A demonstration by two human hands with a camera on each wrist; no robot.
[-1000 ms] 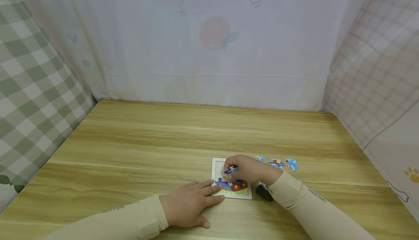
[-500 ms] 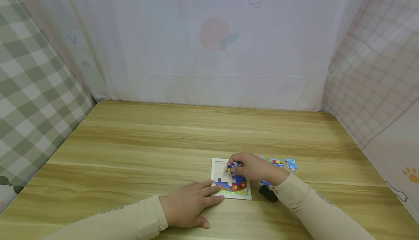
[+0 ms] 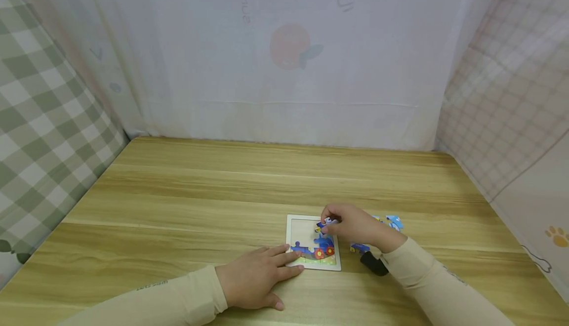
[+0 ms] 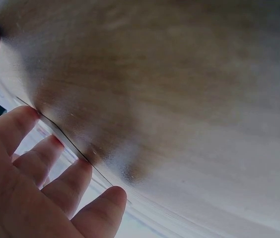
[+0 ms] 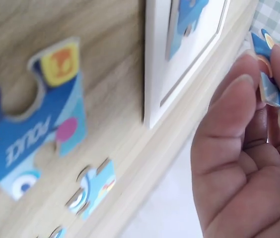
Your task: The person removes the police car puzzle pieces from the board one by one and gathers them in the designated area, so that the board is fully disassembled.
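My left hand [image 3: 255, 277] lies flat with spread fingers, its fingertips on the left rim of a white puzzle frame [image 3: 289, 229]. In the left wrist view the fingertips [image 4: 105, 203] press along the frame's edge. My right hand [image 3: 357, 224] pinches a blue puzzle piece [image 5: 269, 94] between thumb and fingers, over the upper right of the frame. Fitted pieces showing a blue vehicle with red wheels [image 3: 319, 253] fill the frame's lower part. Bare backing [image 3: 304, 229] shows at the upper left.
Right of the frame lies a loose blue piece [image 3: 360, 248], lettered POLICE in the right wrist view. More loose pieces [image 3: 394, 221] lie behind the right hand, partly hidden. A black device [image 3: 374, 264] sits at the right wrist. Cloth walls [image 3: 284, 118] surround the wooden table [image 3: 178, 207].
My right hand has shifted to the right with the puzzle piece, from over the frame's middle toward its right edge, uncovering more fitted pieces. The left hand stays put.
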